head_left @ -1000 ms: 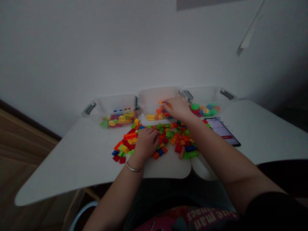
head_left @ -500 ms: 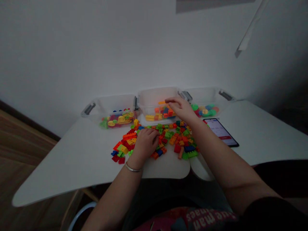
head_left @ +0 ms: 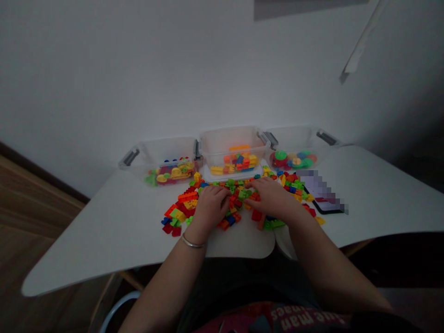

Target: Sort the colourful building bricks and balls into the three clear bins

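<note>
White rounded table [head_left: 104,231] carries three clear plastic bins [head_left: 231,143] along the wall — in front, a heap of coloured plastic building bricks [head_left: 239,194]. Left hand [head_left: 210,206] and right hand [head_left: 272,196] rest on it, fingers curled into bricks — actual grip unclear.

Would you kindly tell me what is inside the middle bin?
The middle bin holds loose bricks in orange, yellow, red and blue. Its frosted wall blurs them, so their shapes and number are unclear.

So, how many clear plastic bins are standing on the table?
3, in a row by the wall: the left bin, the middle bin and the right bin. All three hold colourful pieces. None seems hidden.
</note>
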Demonstrator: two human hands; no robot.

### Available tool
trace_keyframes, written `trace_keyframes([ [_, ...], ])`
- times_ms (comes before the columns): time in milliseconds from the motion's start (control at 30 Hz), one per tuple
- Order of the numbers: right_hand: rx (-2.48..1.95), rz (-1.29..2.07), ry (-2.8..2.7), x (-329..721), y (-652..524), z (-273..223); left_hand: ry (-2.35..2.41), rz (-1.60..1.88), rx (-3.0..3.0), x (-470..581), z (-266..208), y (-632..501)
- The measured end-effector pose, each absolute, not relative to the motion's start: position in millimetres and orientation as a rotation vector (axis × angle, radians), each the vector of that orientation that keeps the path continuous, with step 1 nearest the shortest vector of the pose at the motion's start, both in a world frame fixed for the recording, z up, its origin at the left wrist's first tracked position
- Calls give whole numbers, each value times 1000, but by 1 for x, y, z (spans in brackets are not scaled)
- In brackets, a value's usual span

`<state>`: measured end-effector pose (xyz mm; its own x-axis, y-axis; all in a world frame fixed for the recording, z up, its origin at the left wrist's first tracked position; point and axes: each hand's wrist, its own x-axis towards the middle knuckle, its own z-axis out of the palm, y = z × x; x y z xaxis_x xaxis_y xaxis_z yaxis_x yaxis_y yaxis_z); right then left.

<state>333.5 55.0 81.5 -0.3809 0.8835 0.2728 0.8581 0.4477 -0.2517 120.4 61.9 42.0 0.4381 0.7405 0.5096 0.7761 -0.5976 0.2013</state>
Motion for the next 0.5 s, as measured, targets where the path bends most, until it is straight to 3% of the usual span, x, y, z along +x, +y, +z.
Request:
trace_keyframes([
  [500, -1563, 63, -2381, 331, 63, 52, -1406, -863, -2609, 120, 47, 59],
])
